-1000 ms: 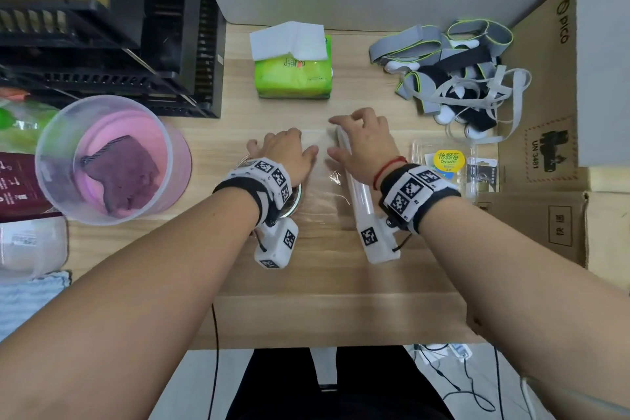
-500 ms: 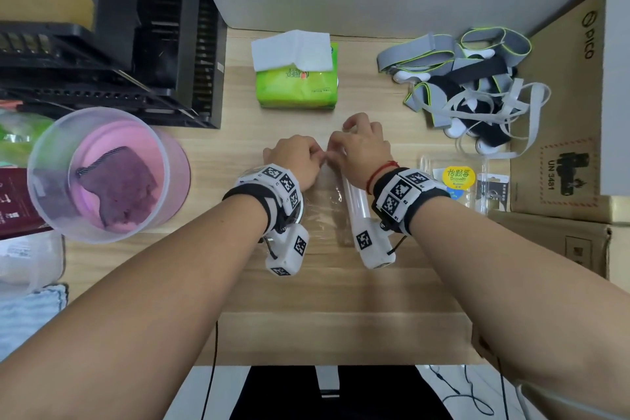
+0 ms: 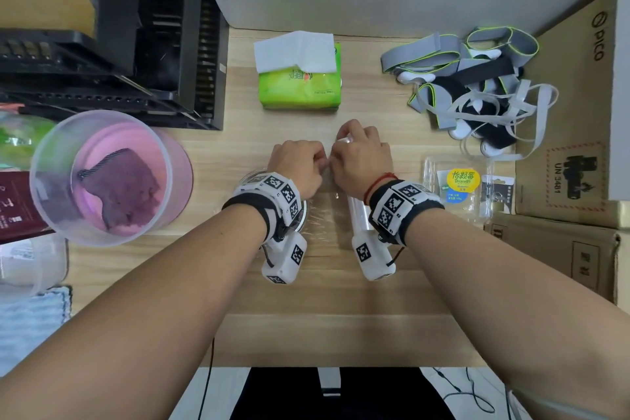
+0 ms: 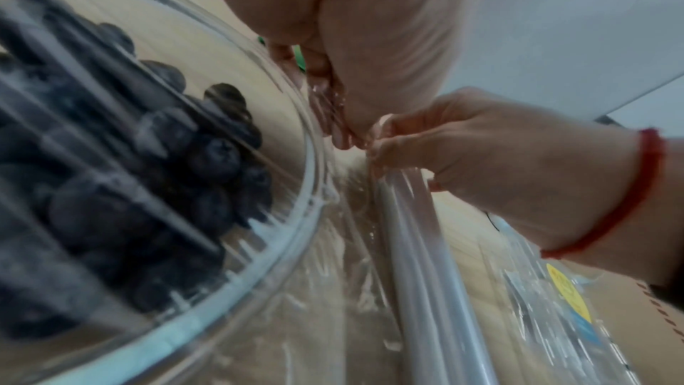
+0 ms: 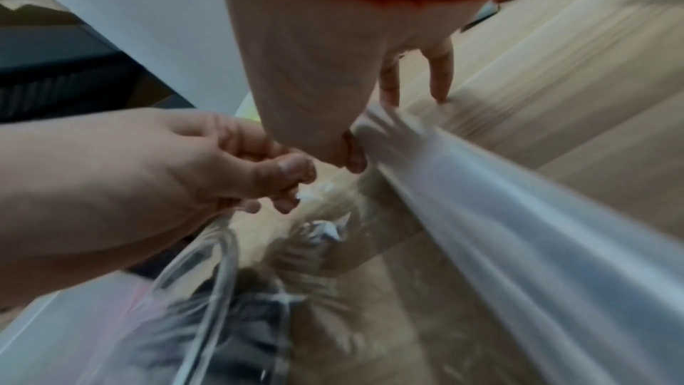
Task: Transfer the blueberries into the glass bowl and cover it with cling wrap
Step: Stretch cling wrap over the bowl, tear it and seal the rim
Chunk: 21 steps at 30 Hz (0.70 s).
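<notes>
The glass bowl (image 3: 246,181) of blueberries (image 4: 155,157) sits under my left wrist, its rim (image 4: 288,251) covered by stretched cling wrap (image 3: 324,215). The cling wrap roll (image 3: 356,215) lies just right of the bowl, under my right wrist, with the film still running from it. My left hand (image 3: 308,160) and right hand (image 3: 347,152) meet at the far end of the roll. The left fingertips (image 5: 285,186) pinch the film's edge. The right thumb and forefinger (image 5: 351,157) pinch the film against the roll (image 5: 518,230).
An empty clear blueberry box (image 3: 458,186) lies right of the roll. A green tissue pack (image 3: 300,85) sits behind the hands, a strap pile (image 3: 474,85) at back right. A plastic tub (image 3: 102,177) stands left; cardboard boxes (image 3: 566,147) stand right.
Both hands were apart with fingers spread on the film and roll; they have come together and now pinch the film at the roll's far end.
</notes>
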Available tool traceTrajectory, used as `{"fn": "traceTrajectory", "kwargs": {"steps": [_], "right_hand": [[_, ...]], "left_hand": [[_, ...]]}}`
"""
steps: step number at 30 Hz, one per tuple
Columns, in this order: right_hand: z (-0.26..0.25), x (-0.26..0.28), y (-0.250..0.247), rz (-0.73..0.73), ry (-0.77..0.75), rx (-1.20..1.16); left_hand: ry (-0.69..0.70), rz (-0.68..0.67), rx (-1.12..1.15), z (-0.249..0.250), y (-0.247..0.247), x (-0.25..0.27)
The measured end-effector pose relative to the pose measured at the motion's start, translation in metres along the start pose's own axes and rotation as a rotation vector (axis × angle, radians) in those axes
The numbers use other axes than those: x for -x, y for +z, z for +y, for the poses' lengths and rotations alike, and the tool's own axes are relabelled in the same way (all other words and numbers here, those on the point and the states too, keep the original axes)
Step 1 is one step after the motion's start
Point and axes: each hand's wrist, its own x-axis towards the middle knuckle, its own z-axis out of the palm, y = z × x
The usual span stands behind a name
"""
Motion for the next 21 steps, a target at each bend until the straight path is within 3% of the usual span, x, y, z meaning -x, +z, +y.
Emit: {"fn": "traceTrajectory", "kwargs": {"steps": [3, 7, 11, 16, 21], "right_hand": [[0.01, -0.002, -0.002, 0.039, 0.096, -0.025], [0.015, -0.002, -0.006, -0.033, 0.061, -0.1], [0.015, 0.002, -0.003, -0.03, 0.059, -0.199], [0.016, 0.01, 0.002, -0.012, 0.168, -0.227], [0.014, 0.012, 0.002, 0.005, 0.216, -0.416]], "left_hand": [[0.036, 0.01, 0.021, 0.001, 0.002, 0.005], [-0.034, 0.065, 0.061, -0.005, 0.005, 0.008], [-0.06, 0.027, 0.019, -0.006, 0.008, 0.006], [-0.074, -0.065, -0.045, -0.007, 0.01, 0.003], [-0.071, -0.015, -0.084, -0.006, 0.011, 0.005]]}}
